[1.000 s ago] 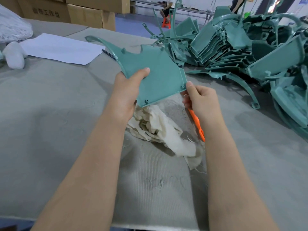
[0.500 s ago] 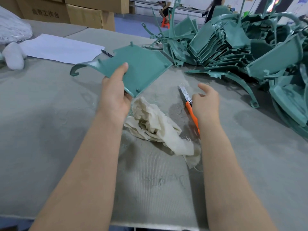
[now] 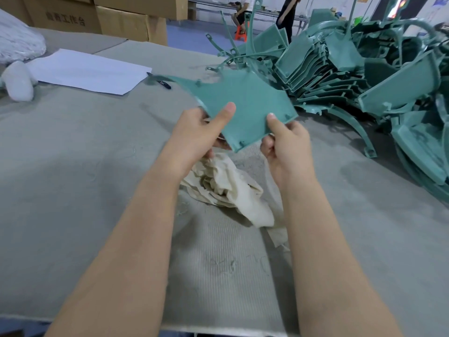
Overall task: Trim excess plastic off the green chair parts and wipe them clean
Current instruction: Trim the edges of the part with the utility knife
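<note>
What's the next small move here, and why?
Probably free the right hand and take the cloth to wipe. It and the left hand pinch the green chair part by its near edge, above the table; the cloth lies just below, no tool in either hand.

Grey felt bench [image 3: 73, 190]: crumpled cream cloth [image 3: 233, 190] mid-bench, white paper sheet [image 3: 90, 71] far left with black pen [image 3: 161, 82] just beside it, white bundle [image 3: 19, 80] at left edge, green chair parts [image 3: 364, 76] piled far right.
</note>
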The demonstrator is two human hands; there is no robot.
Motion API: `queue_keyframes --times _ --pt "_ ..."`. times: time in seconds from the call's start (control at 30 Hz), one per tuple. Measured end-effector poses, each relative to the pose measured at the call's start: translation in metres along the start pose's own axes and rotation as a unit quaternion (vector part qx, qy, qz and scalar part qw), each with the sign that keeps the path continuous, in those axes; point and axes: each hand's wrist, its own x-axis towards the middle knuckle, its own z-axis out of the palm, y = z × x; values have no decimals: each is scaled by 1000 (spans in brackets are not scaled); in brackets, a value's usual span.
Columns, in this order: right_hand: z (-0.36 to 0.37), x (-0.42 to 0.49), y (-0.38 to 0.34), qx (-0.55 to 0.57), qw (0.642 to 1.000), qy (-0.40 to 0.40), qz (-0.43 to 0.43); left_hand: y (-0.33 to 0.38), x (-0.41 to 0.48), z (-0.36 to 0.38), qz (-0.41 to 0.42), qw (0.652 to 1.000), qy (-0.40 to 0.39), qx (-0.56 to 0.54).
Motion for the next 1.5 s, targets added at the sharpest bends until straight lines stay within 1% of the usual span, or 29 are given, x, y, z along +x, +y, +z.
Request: queue_keyframes --times 0.03,0.07,0.13,0.2,0.27,0.33,0.43,0.5,0.63,0.73,0.83,0.9,0.97,1.0,1.07,1.13,1.2,1.27,1.37,1.43,1.5 --pt "-4 2 -3 29 999 43 -7 0 0 -1 4 1000 -15 21" --pt "-8 4 -6 58 995 80 -15 0 0 -3 7 1000 -16 20" --pt "-19 6 -9 125 984 124 -23 -1 3 -5 4 1000 30 -1" --pt "-25 8 -11 180 973 138 -24 -1 5 -5 -11 994 105 -10" --pt "-24 7 -12 196 971 137 -28 -2 5 -4 -12 989 145 -39" --pt "-17 5 -11 193 973 122 -33 -1 3 -1 17 991 124 -40" --pt "-8 4 -8 177 979 98 -37 0 -1 7 84 995 36 29" --pt "-3 4 -5 164 981 91 -40 1 -2 13 98 994 7 54" --pt "5 2 0 129 986 91 -58 -3 0 17 115 983 29 140" --pt "6 1 2 93 988 94 -76 -6 0 15 140 964 62 219" --pt "6 1 3 50 990 91 -96 -8 0 14 150 954 69 251" --pt "6 1 2 55 990 88 -99 -7 -1 14 145 963 46 222" --pt "3 1 -1 83 989 87 -90 -3 -2 13 134 980 31 143" --pt "1 1 -3 96 988 87 -82 -1 -1 11 129 986 39 101" --pt "-3 2 -5 117 987 94 -63 0 1 5 117 989 84 37" --pt "-7 3 -7 134 984 103 -51 -3 7 -1 85 985 151 -1" --pt "-8 3 -7 145 983 104 -47 -9 11 -4 53 976 211 -10" --pt "-7 4 -7 138 985 99 -43 -11 12 -4 44 972 231 13" --pt "-6 4 -5 127 986 95 -44 -11 11 -2 66 973 212 64" --pt "-5 4 -4 136 985 98 -42 -9 8 3 63 984 141 87" --pt "-5 4 -4 153 982 99 -39 -6 4 6 75 988 69 113"
